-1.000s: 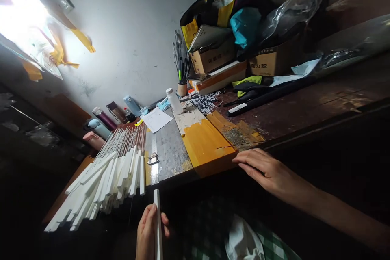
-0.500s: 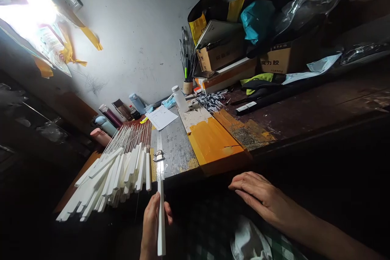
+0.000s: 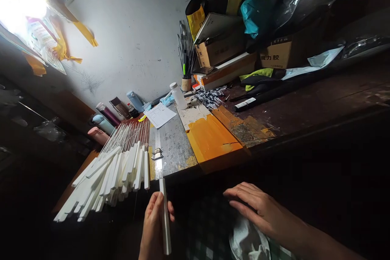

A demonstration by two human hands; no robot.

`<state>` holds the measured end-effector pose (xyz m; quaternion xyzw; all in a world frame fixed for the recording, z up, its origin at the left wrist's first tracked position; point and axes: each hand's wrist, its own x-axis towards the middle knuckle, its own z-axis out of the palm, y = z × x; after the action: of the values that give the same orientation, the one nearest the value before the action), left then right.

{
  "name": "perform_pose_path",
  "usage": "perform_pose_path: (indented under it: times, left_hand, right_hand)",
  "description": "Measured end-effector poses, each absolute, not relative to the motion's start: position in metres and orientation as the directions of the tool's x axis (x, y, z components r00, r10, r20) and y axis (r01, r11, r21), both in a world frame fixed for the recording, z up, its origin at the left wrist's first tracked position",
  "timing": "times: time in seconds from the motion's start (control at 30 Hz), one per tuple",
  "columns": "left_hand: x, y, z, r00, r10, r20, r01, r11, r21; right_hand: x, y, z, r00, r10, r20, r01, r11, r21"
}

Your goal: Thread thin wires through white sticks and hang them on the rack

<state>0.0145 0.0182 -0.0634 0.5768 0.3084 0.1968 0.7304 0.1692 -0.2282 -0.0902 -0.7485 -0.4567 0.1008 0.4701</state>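
My left hand (image 3: 152, 220) is closed around a long white square bar (image 3: 165, 219), near the table's front edge. The bar's far end meets the near end of a metal ruler (image 3: 158, 168), which has a small metal clip (image 3: 157, 154) across it. Left of it lies a pile of similar white bars (image 3: 103, 174) with thin rods (image 3: 129, 132) sticking out of their far ends. Over my lap, my right hand (image 3: 252, 203) hangs with its fingers stretched out, holding nothing. A crumpled white cloth (image 3: 248, 239) shows below it.
A paper sheet (image 3: 159, 115), a white bottle (image 3: 178, 96) and a heap of small black-and-white sticks (image 3: 211, 97) sit farther back. Several flasks (image 3: 109, 114) stand by the wall. Cardboard boxes (image 3: 221, 52) are stacked at the back right. Orange tape (image 3: 211, 136) covers part of the table.
The bar in my left hand has turned a little, its near end shifting right. My right hand has moved slightly left and down. The whole view has shifted a little.
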Motion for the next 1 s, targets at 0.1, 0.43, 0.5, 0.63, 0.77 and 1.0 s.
perform_pose_path:
  times: [0.1,0.43,0.5,0.63,0.77,1.0]
  left_hand:
    - [0.014,0.006,-0.067,0.793,0.55,-0.262,0.082,0.331,0.94]
    - [0.003,-0.023,-0.07,0.897,0.255,-0.36,0.258,0.359,0.897]
    - [0.002,-0.025,-0.069,0.897,0.283,-0.339,0.252,0.302,0.919]
    - [0.001,-0.03,-0.071,0.907,0.344,-0.243,0.19,0.179,0.965]
    - [0.001,-0.031,-0.077,0.904,0.39,-0.175,0.135,0.129,0.983]
    - [-0.005,-0.008,-0.073,0.803,0.528,-0.276,0.16,0.256,0.953]
  right_hand:
    - [0.163,-0.215,-0.073,0.561,0.798,0.221,0.437,-0.058,-0.898]
    - [0.152,-0.166,-0.038,0.627,0.779,0.033,-0.274,0.26,-0.926]
    - [0.152,-0.165,-0.038,0.666,0.746,0.031,-0.272,0.281,-0.921]
    - [0.153,-0.161,-0.043,0.754,0.657,0.025,-0.219,0.286,-0.933]
    - [0.158,-0.154,-0.054,0.775,0.631,0.032,-0.177,0.266,-0.947]
    - [0.162,-0.17,-0.064,0.665,0.746,0.04,-0.118,0.159,-0.98]
